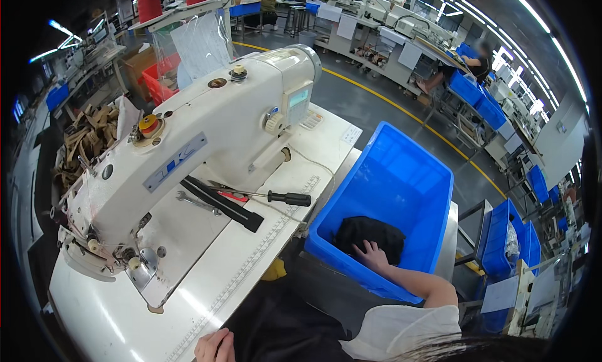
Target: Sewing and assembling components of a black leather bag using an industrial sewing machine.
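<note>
My right hand [372, 258] reaches into a blue plastic bin [411, 177] on my right. Its fingers are spread and rest against the near side of a dark black bundle [376, 229], which looks like folded fabric, on the bin's floor. My left hand [215, 346] lies at the front edge of the white sewing table [119, 305], its fingers loosely bent and partly cut off by the picture's lower edge; nothing shows in it. A white industrial sewing machine [194, 120] stands on that table, beyond my left hand.
Under the machine's arm lie a black strip [222, 205], a wrench [195, 201] and a black-handled screwdriver [288, 198]. Brown strips [88, 139] are heaped at the far left. Beyond a yellow floor line [401, 108] are more machines, blue bins [465, 88] and a seated person [480, 64].
</note>
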Motion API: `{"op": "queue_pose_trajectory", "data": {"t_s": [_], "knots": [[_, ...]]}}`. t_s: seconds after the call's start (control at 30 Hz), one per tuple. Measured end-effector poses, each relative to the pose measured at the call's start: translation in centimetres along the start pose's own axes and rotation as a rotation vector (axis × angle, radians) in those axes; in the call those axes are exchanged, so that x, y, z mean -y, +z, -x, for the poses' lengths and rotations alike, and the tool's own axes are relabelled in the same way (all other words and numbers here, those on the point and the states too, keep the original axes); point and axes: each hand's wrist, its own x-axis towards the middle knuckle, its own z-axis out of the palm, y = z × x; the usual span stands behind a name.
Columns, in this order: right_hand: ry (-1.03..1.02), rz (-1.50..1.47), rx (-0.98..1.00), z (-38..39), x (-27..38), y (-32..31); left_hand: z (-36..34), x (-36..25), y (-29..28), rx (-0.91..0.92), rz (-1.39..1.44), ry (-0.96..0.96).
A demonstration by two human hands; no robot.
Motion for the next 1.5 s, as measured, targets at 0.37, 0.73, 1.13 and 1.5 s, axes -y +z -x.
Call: {"op": "queue_pose_trajectory", "data": {"t_s": [0.37, 0.73, 1.13, 1.5], "knots": [[-0.213, 0.21, -0.095, -0.8, -1.2, 1.8, -0.6, -0.2, -1.5, -0.1, -0.19, 0.016], [-0.215, 0.244, -0.028, -2.3, -0.6, 2.2, -0.5, 0.7, -2.1, -0.163, -0.208, -0.1], [-0.245, 0.239, -0.085, -2.5, -1.0, 2.7, -0.8, 0.8, -2.4, -0.131, -0.175, -0.113], [-0.2, 0.158, -0.061, -1.7, -1.3, 1.7, -0.1, 0.6, -1.9, -0.075, -0.147, -0.138]]}}
